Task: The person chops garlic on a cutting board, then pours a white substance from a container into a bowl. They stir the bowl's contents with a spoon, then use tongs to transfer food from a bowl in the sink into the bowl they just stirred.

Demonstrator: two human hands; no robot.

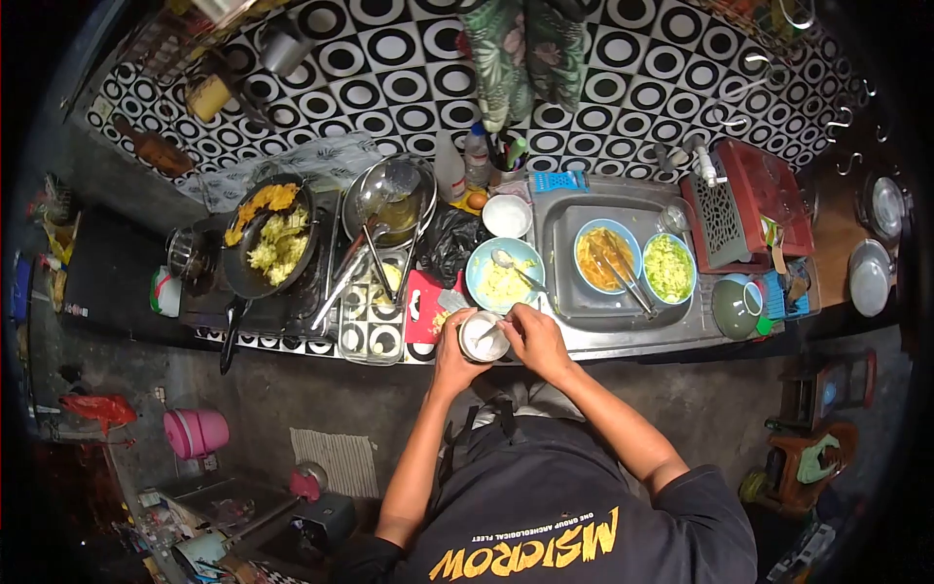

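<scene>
While our left hand (455, 358) wraps the jar (471, 352), fingers curved around its side, likely to steady it, our right hand (537, 343) pinches what is probably a spoon (491, 332), fingertips nearly together, one end inside the jar. We hold the jar mouth-up by the counter (603, 342), near the blue plate (473, 282), perhaps for easy reach.

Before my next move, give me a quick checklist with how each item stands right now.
1. Left hand around the container: ok.
2. Right hand on the spoon in it: ok.
3. Blue plate of food beyond your hands, upright: ok.
4. Frying pan handle kept inside the counter's front edge: not ok, it sticks out.
5. Burner off under that pan: cannot tell, the pan hides it.
</scene>
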